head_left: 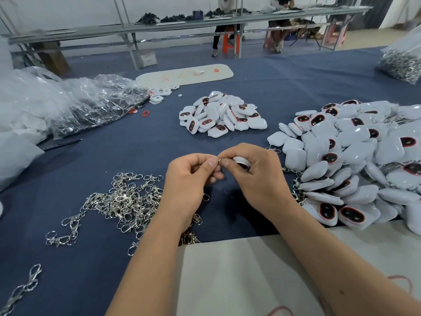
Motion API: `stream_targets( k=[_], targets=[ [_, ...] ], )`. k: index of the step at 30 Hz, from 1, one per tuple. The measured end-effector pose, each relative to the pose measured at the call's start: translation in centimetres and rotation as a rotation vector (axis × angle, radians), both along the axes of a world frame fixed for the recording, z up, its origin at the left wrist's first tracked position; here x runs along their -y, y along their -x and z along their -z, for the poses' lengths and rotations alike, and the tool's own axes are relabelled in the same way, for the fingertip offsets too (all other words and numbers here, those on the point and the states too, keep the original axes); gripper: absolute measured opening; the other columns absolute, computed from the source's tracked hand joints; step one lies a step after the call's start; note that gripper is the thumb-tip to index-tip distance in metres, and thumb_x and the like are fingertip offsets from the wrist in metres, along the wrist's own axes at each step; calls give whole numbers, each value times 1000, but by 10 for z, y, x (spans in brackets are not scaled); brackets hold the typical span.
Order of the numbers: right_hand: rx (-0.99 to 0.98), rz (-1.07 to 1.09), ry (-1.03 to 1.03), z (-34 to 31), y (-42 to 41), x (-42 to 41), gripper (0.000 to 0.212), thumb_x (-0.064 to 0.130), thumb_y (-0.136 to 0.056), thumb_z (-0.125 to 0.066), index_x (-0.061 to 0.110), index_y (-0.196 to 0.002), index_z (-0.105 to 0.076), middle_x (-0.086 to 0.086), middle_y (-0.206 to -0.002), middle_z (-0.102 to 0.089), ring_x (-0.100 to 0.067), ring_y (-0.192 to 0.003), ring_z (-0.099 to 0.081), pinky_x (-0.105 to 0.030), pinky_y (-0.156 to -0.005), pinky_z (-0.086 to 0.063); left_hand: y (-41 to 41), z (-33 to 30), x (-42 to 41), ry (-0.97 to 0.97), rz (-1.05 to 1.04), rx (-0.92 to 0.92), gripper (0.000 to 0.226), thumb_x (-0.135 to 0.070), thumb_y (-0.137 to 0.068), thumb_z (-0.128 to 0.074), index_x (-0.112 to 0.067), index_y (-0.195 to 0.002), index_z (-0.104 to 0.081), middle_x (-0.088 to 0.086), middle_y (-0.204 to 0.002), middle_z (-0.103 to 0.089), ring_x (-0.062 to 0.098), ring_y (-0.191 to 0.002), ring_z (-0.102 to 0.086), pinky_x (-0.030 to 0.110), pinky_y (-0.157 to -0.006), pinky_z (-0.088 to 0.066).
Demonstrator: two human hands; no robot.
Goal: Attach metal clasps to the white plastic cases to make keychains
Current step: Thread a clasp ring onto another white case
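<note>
Pinching a small silver metal clasp ring (220,159) between thumb and forefinger, the left hand (190,179) met the right hand (257,176), which gripped a white plastic case (242,161) above the blue cloth table (136,156).

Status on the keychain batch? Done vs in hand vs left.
Done, apparently: the large pile at right, with clasps showing along its near edge. In hand: the right hand holds one white case while the left hand pinches a clasp ring against it. Left: the small pile of cases in the middle, with no clasps visible, and the loose clasps at left. Share done can't be counted.
</note>
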State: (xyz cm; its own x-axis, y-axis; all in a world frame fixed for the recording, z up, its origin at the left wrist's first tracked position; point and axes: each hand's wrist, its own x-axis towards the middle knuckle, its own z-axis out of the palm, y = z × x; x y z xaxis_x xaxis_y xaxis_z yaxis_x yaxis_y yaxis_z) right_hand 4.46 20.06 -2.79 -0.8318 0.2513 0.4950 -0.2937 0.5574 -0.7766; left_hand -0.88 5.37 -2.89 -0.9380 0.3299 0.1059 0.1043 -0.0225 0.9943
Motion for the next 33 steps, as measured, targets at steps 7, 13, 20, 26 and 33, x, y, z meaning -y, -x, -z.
stream_targets(
  k=[7, 13, 20, 26, 33],
  targets=[
    [45, -37, 76, -2, -1, -1, 16, 4, -92, -71, 16, -89, -81, 8, -86, -75, -11, -88, -69, -24, -83, -52, 3, 0, 3, 70, 21, -124, 16, -5, -97, -66, -12, -88, -77, 5, -73, -75, 8, -68, -65, 19, -68, -55],
    [75, -46, 83, -4, -2, 0, 17, 2, -92, -71, 15, -86, -81, 8, -83, -75, -7, -82, -67, -16, -77, -48, 2, -2, 6, 173, -4, -322, 21, -4, -95, -67, -20, -85, -74, -3, -71, -73, 6, -69, -69, 22, -73, -57],
    [94, -37, 86, -5, -2, 0, 19, 5, -92, -72, 19, -83, -80, 10, -81, -74, -9, -81, -66, -22, -76, -50, 0, -2, 6, 236, -15, -372, 22, -5, -97, -64, -21, -84, -72, -3, -72, -72, 13, -72, -68, 35, -76, -58],
    [98, -10, 69, -4, -3, 2, 19, 7, -92, -72, 22, -82, -80, 9, -81, -74, -14, -83, -67, -35, -80, -53, 1, -2, 8, 231, -39, -407, 23, -7, -97, -66, -24, -83, -72, -5, -72, -72, 13, -71, -69, 33, -73, -56],
    [97, 4, 45, -4, -3, 2, 21, 7, -91, -73, 23, -81, -80, 12, -79, -74, -11, -82, -67, -32, -78, -51, 1, -3, 8, 216, -39, -382, 23, -7, -95, -68, -25, -82, -74, -4, -70, -72, 13, -69, -70, 38, -75, -58]
  ],
)
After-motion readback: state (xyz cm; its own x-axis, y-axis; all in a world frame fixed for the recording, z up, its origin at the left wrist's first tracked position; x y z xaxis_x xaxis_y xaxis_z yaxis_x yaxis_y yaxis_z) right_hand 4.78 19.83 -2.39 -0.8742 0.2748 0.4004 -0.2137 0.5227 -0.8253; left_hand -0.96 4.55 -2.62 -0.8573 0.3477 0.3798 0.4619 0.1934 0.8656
